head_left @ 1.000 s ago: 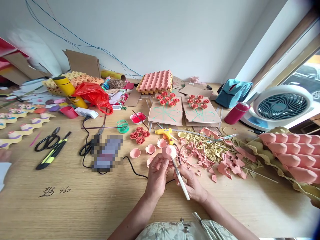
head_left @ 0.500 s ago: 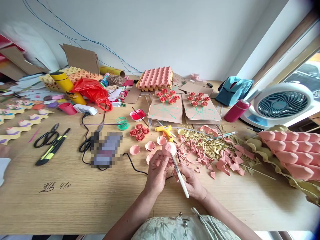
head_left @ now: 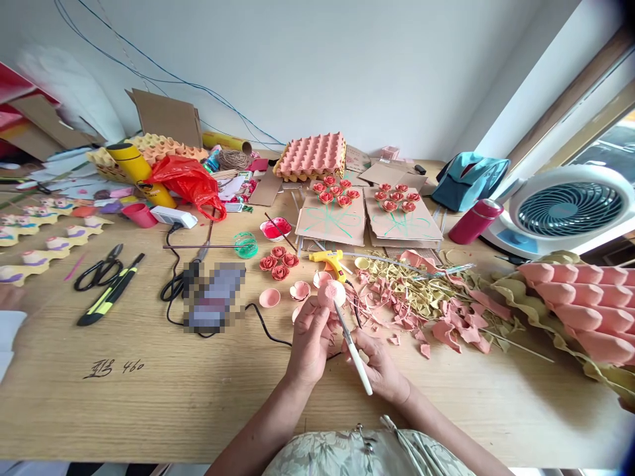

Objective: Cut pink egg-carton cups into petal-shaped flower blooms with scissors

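Wooden table [head_left: 198, 416] holds everything. Pink egg trays [head_left: 317, 151] are stacked far centre, more at right. Red plastic bag [head_left: 184, 182] sits far left, contents unclear. Left hand [head_left: 308, 347] pinches a pink cup [head_left: 328, 294] at near centre, by the yellow glue gun [head_left: 333, 263]; right hand [head_left: 383, 369] grips white-handled scissors [head_left: 359, 367], blades at the cup. Small dish [head_left: 262, 230], beyond four red flowers [head_left: 279, 263], contains red paint [head_left: 274, 229] and a dark stick [head_left: 280, 226].
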`<state>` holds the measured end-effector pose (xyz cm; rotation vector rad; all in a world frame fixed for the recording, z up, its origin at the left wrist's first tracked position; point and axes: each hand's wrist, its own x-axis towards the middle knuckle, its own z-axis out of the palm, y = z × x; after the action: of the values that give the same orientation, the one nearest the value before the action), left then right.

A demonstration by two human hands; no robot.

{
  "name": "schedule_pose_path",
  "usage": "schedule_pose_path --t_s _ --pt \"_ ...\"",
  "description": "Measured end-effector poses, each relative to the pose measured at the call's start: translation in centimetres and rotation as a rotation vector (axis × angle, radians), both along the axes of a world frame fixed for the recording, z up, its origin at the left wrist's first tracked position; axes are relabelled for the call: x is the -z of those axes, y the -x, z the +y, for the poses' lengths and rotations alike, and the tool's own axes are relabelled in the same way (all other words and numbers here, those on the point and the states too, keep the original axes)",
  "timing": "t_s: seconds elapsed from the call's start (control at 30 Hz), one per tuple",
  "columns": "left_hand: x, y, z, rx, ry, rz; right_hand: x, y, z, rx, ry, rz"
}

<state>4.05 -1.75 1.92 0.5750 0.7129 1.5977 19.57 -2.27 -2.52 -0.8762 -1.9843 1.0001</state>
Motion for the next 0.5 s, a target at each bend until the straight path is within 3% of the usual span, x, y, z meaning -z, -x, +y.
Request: schedule_pose_path --t_s 0.5 --pt "-0.1 1.7 1.1 -0.194 -0.038 -0.038 -0.3 -0.1 0.0 -0.256 0.427 0.184"
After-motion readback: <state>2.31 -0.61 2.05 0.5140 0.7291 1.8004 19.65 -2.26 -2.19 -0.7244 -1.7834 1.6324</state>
